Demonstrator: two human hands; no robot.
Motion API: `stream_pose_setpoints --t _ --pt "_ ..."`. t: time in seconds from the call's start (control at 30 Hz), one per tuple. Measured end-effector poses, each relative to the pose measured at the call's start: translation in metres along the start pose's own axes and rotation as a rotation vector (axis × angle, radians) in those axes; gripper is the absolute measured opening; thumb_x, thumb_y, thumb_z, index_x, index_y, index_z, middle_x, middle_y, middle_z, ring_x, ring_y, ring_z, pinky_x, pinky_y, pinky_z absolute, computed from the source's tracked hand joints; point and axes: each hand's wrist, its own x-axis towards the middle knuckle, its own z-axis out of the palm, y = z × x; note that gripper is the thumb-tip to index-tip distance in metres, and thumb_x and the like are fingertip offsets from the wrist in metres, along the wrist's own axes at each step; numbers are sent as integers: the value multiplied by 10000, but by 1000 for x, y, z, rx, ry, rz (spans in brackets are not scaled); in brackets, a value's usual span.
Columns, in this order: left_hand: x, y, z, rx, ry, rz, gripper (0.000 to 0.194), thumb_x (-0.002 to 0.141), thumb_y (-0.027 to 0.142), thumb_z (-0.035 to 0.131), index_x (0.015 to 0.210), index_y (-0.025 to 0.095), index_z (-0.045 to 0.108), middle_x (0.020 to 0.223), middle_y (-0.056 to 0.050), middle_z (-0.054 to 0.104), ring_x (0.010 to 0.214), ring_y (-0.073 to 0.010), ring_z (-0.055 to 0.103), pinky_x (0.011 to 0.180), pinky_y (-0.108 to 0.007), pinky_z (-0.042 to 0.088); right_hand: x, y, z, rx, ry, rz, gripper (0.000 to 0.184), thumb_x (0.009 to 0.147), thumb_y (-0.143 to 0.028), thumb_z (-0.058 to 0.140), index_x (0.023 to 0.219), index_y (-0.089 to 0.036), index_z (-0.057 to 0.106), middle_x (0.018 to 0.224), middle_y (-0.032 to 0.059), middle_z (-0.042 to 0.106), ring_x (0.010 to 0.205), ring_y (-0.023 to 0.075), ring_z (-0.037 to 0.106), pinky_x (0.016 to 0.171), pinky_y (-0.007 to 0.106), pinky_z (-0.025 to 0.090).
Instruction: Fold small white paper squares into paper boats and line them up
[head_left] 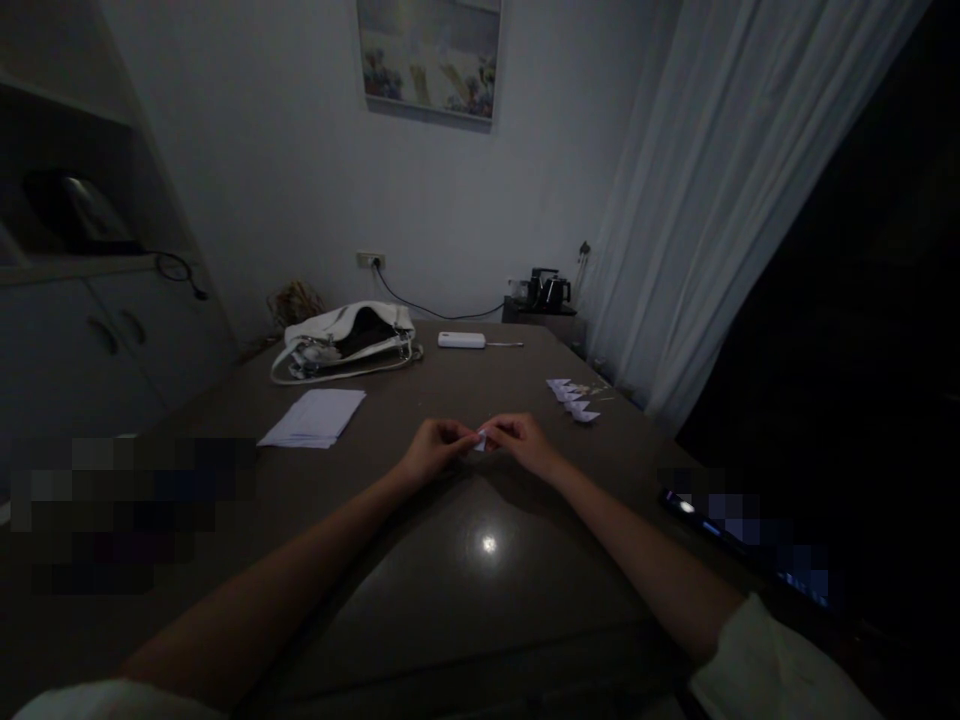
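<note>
Between my two hands, over the middle of the table, is a small piece of folded white paper. My left hand pinches its left side between thumb and fingers. On the other side my right hand pinches it as well, and the fingertips of both hands nearly meet. Most of the paper is covered by the fingers, so its exact shape is hard to make out. Several small folded paper pieces with pointed tips lie in a row to the right.
A stack of white paper sheets lies left of my hands. Behind it sits a white handbag, with a white power bank and short cable beside it. A dark phone-like device lies at the right edge. A coffee maker stands far back.
</note>
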Motion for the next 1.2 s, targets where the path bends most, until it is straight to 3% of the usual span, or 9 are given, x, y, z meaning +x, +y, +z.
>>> stream_pose_setpoints --t 0.4,0.63,1.0,1.2 --pt "0 0 2 -50 35 7 397 674 467 635 741 76 648 620 -41 616 520 -104 513 480 -192 345 1 -1 1 125 48 55 349 760 -446 538 788 -121 661 652 28 627 591 116 565 590 240 456" --pt "3 -7 2 -34 -8 21 408 686 481 617 725 75 632 612 -42 609 511 -103 508 470 -192 346 2 2 0 34 29 73 275 703 -383 622 715 -109 636 596 8 597 525 92 516 538 216 411" --pt "-1 1 2 203 -60 67 495 781 538 455 707 91 653 555 -12 576 494 -98 461 462 -189 313 6 4 -9 33 100 65 197 692 -315 619 670 -119 615 565 -3 579 507 93 507 525 218 400" --pt "0 -2 2 237 -80 105 455 808 479 436 714 88 649 572 -10 573 522 -107 481 495 -194 332 5 6 -8 22 118 50 187 690 -305 617 669 -119 616 578 7 590 514 97 513 529 223 404"
